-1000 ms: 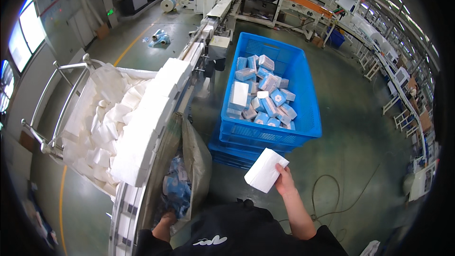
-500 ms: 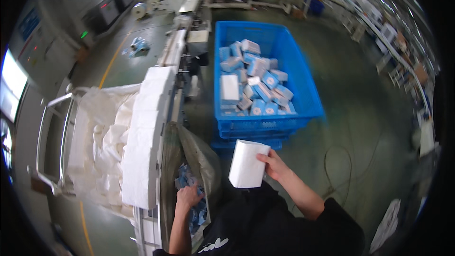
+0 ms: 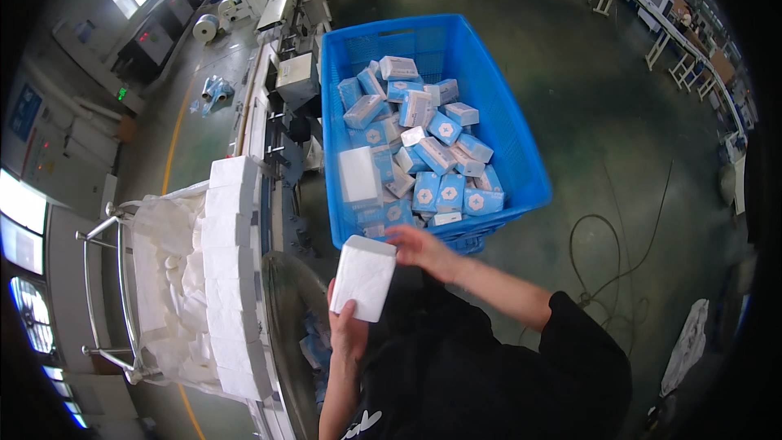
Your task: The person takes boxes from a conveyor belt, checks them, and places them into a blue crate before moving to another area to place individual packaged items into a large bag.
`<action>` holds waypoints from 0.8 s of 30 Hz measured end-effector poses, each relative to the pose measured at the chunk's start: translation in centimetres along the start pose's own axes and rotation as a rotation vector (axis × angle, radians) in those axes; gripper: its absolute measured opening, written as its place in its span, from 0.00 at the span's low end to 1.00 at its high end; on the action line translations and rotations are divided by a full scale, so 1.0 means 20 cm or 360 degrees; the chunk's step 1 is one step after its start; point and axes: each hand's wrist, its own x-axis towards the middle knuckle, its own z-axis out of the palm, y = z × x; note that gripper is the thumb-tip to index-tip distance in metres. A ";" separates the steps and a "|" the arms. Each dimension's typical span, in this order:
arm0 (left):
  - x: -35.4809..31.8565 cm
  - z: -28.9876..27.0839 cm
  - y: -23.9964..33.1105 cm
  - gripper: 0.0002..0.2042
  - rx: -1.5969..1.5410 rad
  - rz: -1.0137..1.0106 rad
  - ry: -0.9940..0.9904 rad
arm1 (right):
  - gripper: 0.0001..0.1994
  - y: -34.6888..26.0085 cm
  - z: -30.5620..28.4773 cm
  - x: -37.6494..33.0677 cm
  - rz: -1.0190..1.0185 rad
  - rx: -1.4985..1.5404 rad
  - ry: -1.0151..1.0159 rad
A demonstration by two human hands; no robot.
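A white stack of folded tissues (image 3: 365,279), without a wrapper, is held up in front of my body. My left hand (image 3: 349,327) grips it at the lower left, thumb across its face. By its upper right corner is my right hand (image 3: 422,249), fingers stretched out; whether they still touch the stack is hard to see. Just beyond, a blue plastic crate (image 3: 509,126) contains many blue-and-white tissue packs (image 3: 437,155) lying jumbled. One plain white stack (image 3: 359,175) rests inside against the crate's left side. Left of my forearm, a grey-green sack (image 3: 287,310) holds crumpled blue-and-white wrappers (image 3: 314,350).
A long row of white tissue stacks (image 3: 230,277) lines the conveyor at my left. Beside it stands a metal-railed cart (image 3: 122,285) with white material. Machinery (image 3: 281,0) extends away at the far left. A cable (image 3: 574,236) loops on the floor at right.
My left hand has come up out of the sack and taken hold of the tissue stack. The right hand's grip has loosened to the corner. The view has shifted, showing the crate further left.
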 end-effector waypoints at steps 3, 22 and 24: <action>0.01 0.08 0.05 0.36 0.0002 0.0078 0.0103 | 0.28 -0.19 -0.58 0.33 -0.0177 -0.1069 0.0303; -0.35 -0.05 0.17 0.44 -0.0084 0.0506 0.0645 | 0.26 -0.20 -1.97 0.78 0.0298 -0.3235 0.1223; -0.47 -0.12 0.25 0.47 -0.0044 0.0599 0.0608 | 0.28 -0.30 -1.90 0.68 0.0012 -0.3021 0.1193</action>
